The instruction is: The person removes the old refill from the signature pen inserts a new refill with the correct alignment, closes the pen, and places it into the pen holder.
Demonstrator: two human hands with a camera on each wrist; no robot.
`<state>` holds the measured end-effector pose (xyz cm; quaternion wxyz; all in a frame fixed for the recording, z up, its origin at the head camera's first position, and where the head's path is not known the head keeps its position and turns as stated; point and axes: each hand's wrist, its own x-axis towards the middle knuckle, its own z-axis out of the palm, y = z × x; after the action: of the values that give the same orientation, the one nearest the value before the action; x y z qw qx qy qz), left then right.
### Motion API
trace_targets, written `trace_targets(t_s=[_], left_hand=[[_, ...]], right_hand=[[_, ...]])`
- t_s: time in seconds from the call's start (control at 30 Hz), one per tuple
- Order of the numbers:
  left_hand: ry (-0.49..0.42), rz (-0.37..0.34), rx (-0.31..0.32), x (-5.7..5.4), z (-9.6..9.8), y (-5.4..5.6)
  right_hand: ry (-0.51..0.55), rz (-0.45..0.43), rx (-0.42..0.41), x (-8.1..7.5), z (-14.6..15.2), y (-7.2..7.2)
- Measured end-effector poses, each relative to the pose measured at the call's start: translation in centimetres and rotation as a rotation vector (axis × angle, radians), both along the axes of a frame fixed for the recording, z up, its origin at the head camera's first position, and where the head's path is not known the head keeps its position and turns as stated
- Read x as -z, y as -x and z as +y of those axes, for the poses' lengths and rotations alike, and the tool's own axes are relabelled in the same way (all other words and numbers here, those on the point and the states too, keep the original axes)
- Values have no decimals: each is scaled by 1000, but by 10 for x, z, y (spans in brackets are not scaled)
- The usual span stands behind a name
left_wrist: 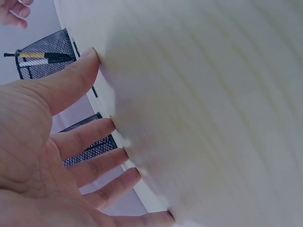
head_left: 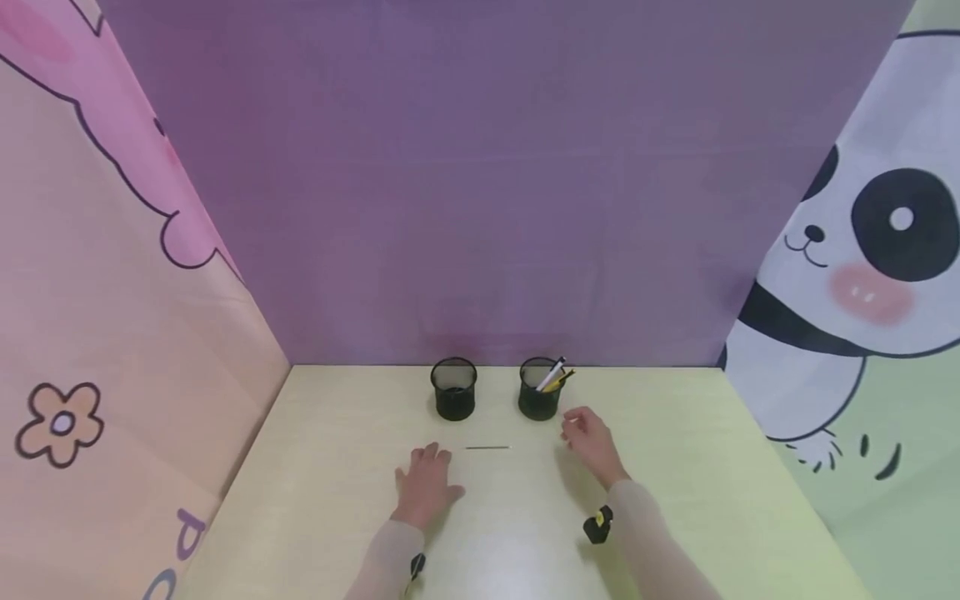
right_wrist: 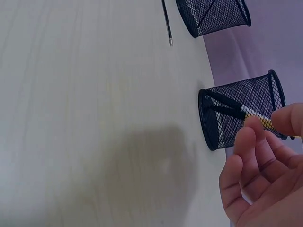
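Observation:
My left hand (head_left: 426, 487) rests its fingertips on the table, fingers spread, with nothing in its grasp. A thin dark pen refill (head_left: 488, 447) with a metal tip lies on the tabletop to the right of that hand. My right hand (head_left: 592, 442) hovers just in front of the right black mesh pen holder (head_left: 538, 407), fingers loosely bent and nothing seen between them. That holder stands upright with a white pen (head_left: 551, 373) and a yellow pen (head_left: 558, 381) leaning in it. To its left stands another black mesh pen holder (head_left: 454, 406), in which no pens show.
The pale wood-grain table (head_left: 337, 417) ends at a purple cloth backdrop (head_left: 480, 208). Printed cloths with cartoon figures hang on both sides. A black and yellow wrist device (head_left: 597, 525) sits by my right sleeve.

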<state>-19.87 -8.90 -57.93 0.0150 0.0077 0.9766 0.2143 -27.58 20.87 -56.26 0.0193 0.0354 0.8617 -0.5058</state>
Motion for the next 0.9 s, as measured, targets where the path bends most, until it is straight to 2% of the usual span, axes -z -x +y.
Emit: trace_targets(t_s=[0.53, 0.63, 0.9], left_hand=[[12, -6, 21, -1, 5, 5], [16, -9, 27, -1, 4, 5], [-3, -8, 57, -9, -2, 4]], right_hand=[[-65, -19, 3, -5, 22, -17], [-70, -5, 3, -6, 24, -18], [-200, 72, 36, -5, 33, -15]])
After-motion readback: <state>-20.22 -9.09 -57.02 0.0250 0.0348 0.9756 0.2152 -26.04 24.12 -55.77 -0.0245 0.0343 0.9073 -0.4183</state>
